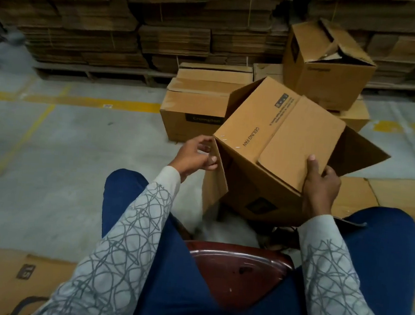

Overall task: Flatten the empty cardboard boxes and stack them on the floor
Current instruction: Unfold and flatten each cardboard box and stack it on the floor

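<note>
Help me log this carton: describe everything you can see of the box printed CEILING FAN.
The box is plain brown corrugated cardboard, still box-shaped, tilted, held before the person's knees. CEILING FAN, fine print and a dark logo mark its faces; staples show at one corner. Both end flaps stand open. The right hand grips the top panel's near edge, thumb on top; the left hand pinches the left flap's edge.

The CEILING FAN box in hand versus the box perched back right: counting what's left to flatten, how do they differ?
The held box is tilted, gripped by left hand and right hand; the back box sits upright, untouched, on other boxes. The held box's flaps swing outward; the back box's sag inward. Both are brown and unflattened.
</note>
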{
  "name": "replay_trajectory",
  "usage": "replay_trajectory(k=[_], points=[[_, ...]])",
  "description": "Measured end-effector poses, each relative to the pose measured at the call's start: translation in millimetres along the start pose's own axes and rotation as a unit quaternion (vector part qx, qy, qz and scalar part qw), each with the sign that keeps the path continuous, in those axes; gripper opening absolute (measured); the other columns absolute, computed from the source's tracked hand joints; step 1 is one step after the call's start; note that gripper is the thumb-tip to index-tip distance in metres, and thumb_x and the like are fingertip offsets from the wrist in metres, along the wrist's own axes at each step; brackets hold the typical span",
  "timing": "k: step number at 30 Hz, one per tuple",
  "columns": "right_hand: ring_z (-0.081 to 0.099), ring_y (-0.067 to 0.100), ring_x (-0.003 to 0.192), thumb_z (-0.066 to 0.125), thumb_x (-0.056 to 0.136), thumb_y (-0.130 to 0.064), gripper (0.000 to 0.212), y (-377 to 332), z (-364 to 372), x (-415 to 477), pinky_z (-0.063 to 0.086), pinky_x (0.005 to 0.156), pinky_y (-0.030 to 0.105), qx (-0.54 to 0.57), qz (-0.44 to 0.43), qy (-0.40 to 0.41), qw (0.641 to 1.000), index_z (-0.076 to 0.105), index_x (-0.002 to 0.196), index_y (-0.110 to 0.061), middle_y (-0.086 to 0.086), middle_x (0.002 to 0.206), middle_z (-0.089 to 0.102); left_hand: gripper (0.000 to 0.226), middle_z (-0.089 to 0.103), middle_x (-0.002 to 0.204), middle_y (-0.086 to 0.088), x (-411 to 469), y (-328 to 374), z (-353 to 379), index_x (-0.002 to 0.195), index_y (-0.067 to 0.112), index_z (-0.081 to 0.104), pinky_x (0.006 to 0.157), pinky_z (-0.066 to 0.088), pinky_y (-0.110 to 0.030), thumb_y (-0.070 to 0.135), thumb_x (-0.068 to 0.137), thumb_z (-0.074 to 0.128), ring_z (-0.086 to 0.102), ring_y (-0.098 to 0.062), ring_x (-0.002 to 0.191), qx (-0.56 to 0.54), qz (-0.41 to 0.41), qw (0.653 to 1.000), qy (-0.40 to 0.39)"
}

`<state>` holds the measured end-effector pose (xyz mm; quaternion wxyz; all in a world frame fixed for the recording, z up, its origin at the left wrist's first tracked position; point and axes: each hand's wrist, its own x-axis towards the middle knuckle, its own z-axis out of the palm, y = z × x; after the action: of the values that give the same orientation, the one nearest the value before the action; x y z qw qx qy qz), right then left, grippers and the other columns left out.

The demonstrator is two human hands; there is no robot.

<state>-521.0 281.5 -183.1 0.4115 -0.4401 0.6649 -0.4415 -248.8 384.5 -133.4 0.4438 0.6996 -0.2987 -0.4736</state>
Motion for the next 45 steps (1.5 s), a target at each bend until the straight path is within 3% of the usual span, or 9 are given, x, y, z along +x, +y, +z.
replay_trajectory(k=[4, 8, 14, 19, 28, 33, 37, 41, 45], points=[[0.065, 0.029, 0.11, 0.058, 0.102, -0.052, 0.053, 0, -7, 4, 0.053, 0.094, 0.04, -0.023, -0.02, -0.009, 0.999, 0.068, 0.123, -0.005, 0.012, 0.121, 0.07, 0.065, 0.05, 0.144, -0.002, 2, -20, -7, 0.145, 0.03, 0.052, 0.101, 0.051, -0.044, 0.02, 0.088, 0.081, 0.05, -0.022, 0.129, 0.236, 0.164, 0.954, 0.084], [0.058, 0.024, 0.098, 0.053, 0.104, -0.053, 0.053, -9, -24, 20, 0.04, 0.08, 0.033, -0.11, -0.064, -0.065, 0.99, 0.071, 0.118, -0.005, 0.009, 0.106, 0.066, 0.087, 0.042, 0.157, 0.004, -10, -29, 5, 0.156, 0.043, 0.035, 0.111, 0.037, -0.036, 0.021, 0.086, 0.082, 0.039, -0.018, 0.143, 0.22, 0.254, 0.939, 0.07], [0.062, 0.028, 0.103, 0.055, 0.101, -0.058, 0.055, 3, -32, 30, 0.051, 0.09, 0.044, -0.126, -0.075, -0.12, 0.982, 0.073, 0.122, -0.01, 0.009, 0.106, 0.067, 0.088, 0.053, 0.146, 0.001, -19, -57, -2, 0.151, 0.036, 0.045, 0.103, 0.053, -0.04, 0.041, 0.076, 0.089, 0.054, -0.021, 0.129, 0.073, 0.107, 0.987, -0.092], [0.064, 0.027, 0.108, 0.057, 0.1, -0.057, 0.057, 8, -18, 18, 0.048, 0.089, 0.036, -0.109, -0.08, -0.146, 0.98, 0.072, 0.123, -0.008, 0.01, 0.113, 0.071, 0.091, 0.069, 0.113, -0.009, 6, -80, -16, 0.144, 0.024, 0.059, 0.097, 0.04, -0.047, 0.09, 0.085, 0.038, 0.058, -0.029, 0.105, -0.214, -0.099, 0.97, -0.062], [0.062, 0.024, 0.106, 0.056, 0.101, -0.055, 0.052, 12, -16, 4, 0.048, 0.088, 0.036, -0.098, -0.091, -0.136, 0.982, 0.07, 0.128, -0.013, 0.004, 0.113, 0.069, 0.044, 0.073, 0.122, -0.016, 19, -89, -6, 0.135, 0.007, 0.065, 0.095, 0.056, -0.04, 0.032, 0.099, 0.061, 0.07, -0.032, 0.113, -0.212, -0.122, 0.967, 0.075], [0.064, 0.024, 0.108, 0.055, 0.1, -0.058, 0.053, 15, -18, 5, 0.053, 0.096, 0.044, -0.1, -0.093, -0.128, 0.982, 0.071, 0.128, -0.016, 0.001, 0.115, 0.07, 0.042, 0.07, 0.121, -0.016, 10, -74, -30, 0.131, 0.003, 0.062, 0.067, 0.06, -0.032, 0.007, 0.09, 0.074, 0.07, -0.027, 0.1, -0.307, -0.037, 0.923, 0.23], [0.064, 0.022, 0.103, 0.054, 0.101, -0.059, 0.049, 15, -11, 3, 0.051, 0.088, 0.038, -0.101, -0.09, -0.131, 0.982, 0.073, 0.117, -0.017, 0.001, 0.108, 0.071, 0.056, 0.066, 0.127, -0.016, -16, -34, -52, 0.137, 0.008, 0.057, 0.073, 0.062, -0.032, 0.0, 0.085, 0.078, 0.069, -0.029, 0.109, -0.342, 0.094, 0.883, 0.308], [0.063, 0.022, 0.098, 0.047, 0.103, -0.061, 0.051, 16, -9, -4, 0.043, 0.079, 0.033, -0.117, -0.099, -0.106, 0.982, 0.073, 0.109, -0.017, 0.003, 0.103, 0.071, 0.04, 0.072, 0.116, -0.004, -55, -2, -23, 0.133, 0.006, 0.063, 0.078, 0.061, -0.033, 0.013, 0.095, 0.073, 0.07, -0.018, 0.103, -0.202, 0.261, 0.92, 0.213], [0.063, 0.022, 0.1, 0.046, 0.103, -0.062, 0.058, 18, -8, -9, 0.043, 0.074, 0.029, -0.115, -0.099, -0.111, 0.982, 0.071, 0.12, -0.013, 0.004, 0.11, 0.071, 0.048, 0.057, 0.142, 0.01, -61, -19, 36, 0.134, 0.037, 0.067, 0.107, 0.046, -0.054, 0.06, 0.093, 0.063, 0.049, -0.017, 0.135, 0.161, 0.334, 0.924, 0.092]])
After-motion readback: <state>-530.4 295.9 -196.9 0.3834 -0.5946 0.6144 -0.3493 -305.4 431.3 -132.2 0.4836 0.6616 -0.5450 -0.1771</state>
